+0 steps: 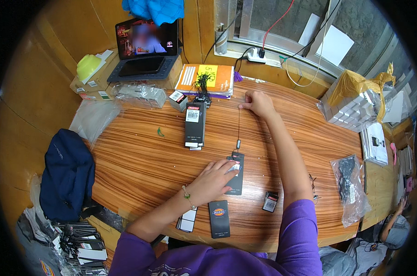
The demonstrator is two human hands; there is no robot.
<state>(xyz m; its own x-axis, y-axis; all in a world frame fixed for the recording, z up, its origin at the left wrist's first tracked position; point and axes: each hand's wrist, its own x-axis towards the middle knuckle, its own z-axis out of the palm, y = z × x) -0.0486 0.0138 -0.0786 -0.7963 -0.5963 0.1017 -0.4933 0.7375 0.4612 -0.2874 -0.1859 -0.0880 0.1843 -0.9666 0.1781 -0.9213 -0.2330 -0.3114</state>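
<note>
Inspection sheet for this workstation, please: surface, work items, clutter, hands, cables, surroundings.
Surface: striped wooden tabletop, small pale specks scattered on it.
Work items: dark tag, its cord stretched straight; stack of dark tags; loose dark tag near the front edge.
Clutter: clear bag with dark contents at right; small green scrap left of the stack.
Hands: left hand lies over part of the dark tag; right hand pinches the cord's far end.
Cables: red cable runs down to a white power adapter by the window.
Surroundings: navy bag at left.

Striped wooden table; black tags; orange notebook
</note>
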